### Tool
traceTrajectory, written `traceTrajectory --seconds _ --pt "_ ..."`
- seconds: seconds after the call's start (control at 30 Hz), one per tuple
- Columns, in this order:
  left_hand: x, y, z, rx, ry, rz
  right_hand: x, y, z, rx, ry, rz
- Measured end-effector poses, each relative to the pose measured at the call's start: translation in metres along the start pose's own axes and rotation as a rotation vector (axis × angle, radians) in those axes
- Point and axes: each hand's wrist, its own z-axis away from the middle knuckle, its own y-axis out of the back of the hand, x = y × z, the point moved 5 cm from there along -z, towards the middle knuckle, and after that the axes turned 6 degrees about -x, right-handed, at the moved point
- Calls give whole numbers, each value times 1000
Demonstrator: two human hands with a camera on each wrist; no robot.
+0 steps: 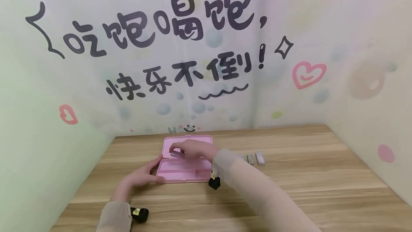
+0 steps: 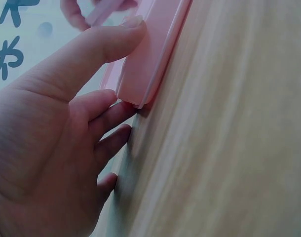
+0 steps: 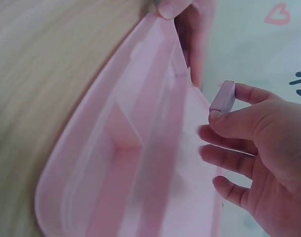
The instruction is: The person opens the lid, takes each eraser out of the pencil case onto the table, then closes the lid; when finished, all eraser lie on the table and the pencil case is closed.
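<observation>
A pink pencil case (image 1: 176, 175) lies open on the table, its lid (image 1: 186, 139) folded back toward the wall. My left hand (image 1: 141, 176) holds the case's left end, the thumb (image 2: 123, 35) on its front side and the fingers around the end. Over the case, near the hinge, my right hand (image 1: 193, 149) pinches a small purple eraser (image 3: 222, 98) between thumb and index finger. The other fingers of that hand are spread loosely. A divider (image 3: 126, 126) splits the front tray, and the compartments that show have nothing in them.
Right of the case, several small items stand in a row: a pale lilac block (image 1: 260, 158), a greyish block (image 1: 250, 159) and one partly behind my right sleeve (image 1: 257, 182). The printed wall (image 1: 225, 117) rises behind the wooden table (image 1: 305, 174).
</observation>
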Motion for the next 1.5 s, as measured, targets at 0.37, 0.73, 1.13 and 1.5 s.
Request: traceTrajectory --seconds 0.37,0.73,1.13,1.5 --pt "-2 -1 -2 -2 9 -4 11 4 29 -12 -16 -60" --pt "1 -1 -2 -9 -4 8 13 14 46 1 -9 -71" --pt "0 -2 -1 -7 16 -3 25 18 83 56 11 -200" --pt "1 -2 -1 -14 25 19 53 13 133 123 -72 -311"
